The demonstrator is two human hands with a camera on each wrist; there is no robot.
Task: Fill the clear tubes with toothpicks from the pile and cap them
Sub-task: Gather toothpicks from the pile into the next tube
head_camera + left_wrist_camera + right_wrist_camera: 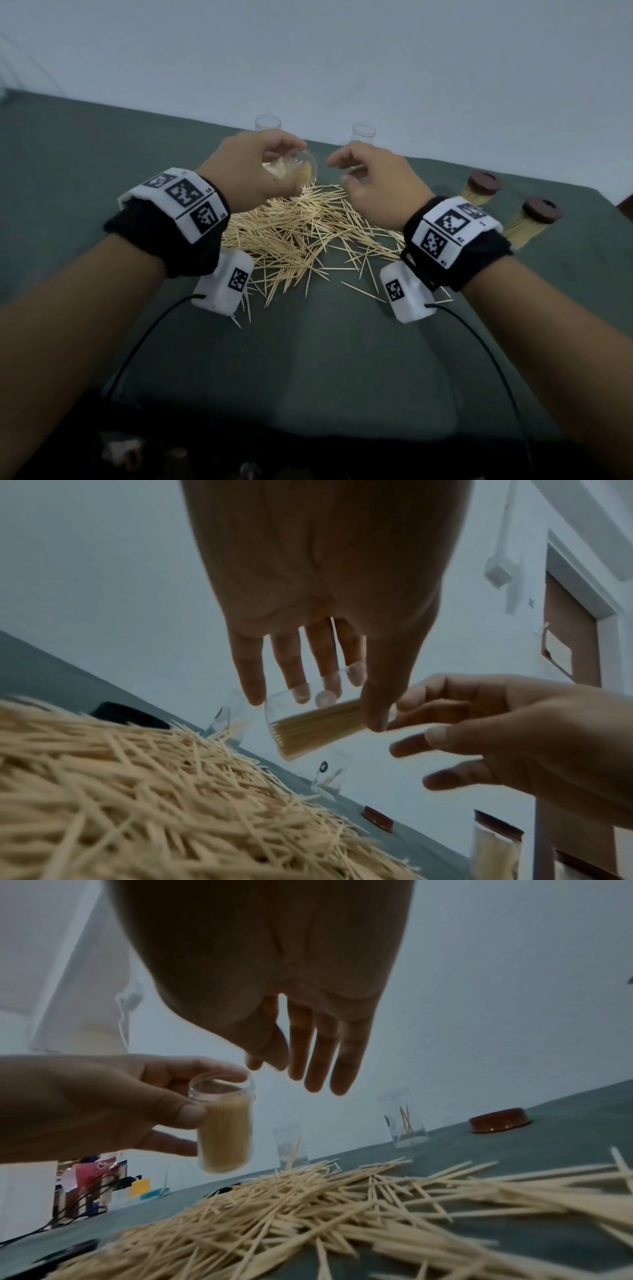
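Gripping clear cylindrical tube [224, 1123], left hand [253, 171]; thin wooden toothpicks [301, 233] heaped below.

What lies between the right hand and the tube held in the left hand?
Nothing: open air separates the right hand from the tube that the left hand grips; the right wrist view shows it, with the toothpick pile lower down.

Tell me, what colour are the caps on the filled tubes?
Dark reddish brown caps, seen best in the head view.
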